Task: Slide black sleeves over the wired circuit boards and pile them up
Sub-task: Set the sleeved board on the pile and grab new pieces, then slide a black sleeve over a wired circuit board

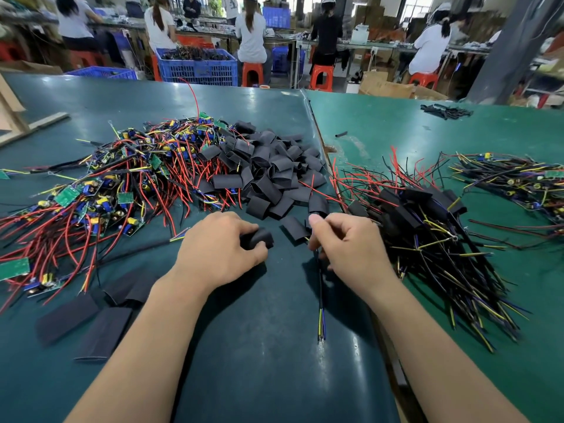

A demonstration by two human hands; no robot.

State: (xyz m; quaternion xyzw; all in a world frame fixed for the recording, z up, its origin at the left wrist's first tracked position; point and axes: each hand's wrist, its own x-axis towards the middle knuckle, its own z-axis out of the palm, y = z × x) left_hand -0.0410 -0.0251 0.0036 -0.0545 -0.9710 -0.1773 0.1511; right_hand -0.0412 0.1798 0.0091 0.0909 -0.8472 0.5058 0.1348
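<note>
The left hand [218, 248] grips a sleeve [258, 238] on the tabletop [268, 346]; the right hand [345, 248] pinches a board's wires [321, 312]. Loose wires could snag the sleeve's mouth and bunch.

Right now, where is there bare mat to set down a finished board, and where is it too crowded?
Bare mat lies between the forearms, below the left hand and right hand. More lies behind the sleeve heap, and right of the seam beyond the sleeved pile. Crowded: the board heap at left and the loose sleeves near the left forearm.
</note>
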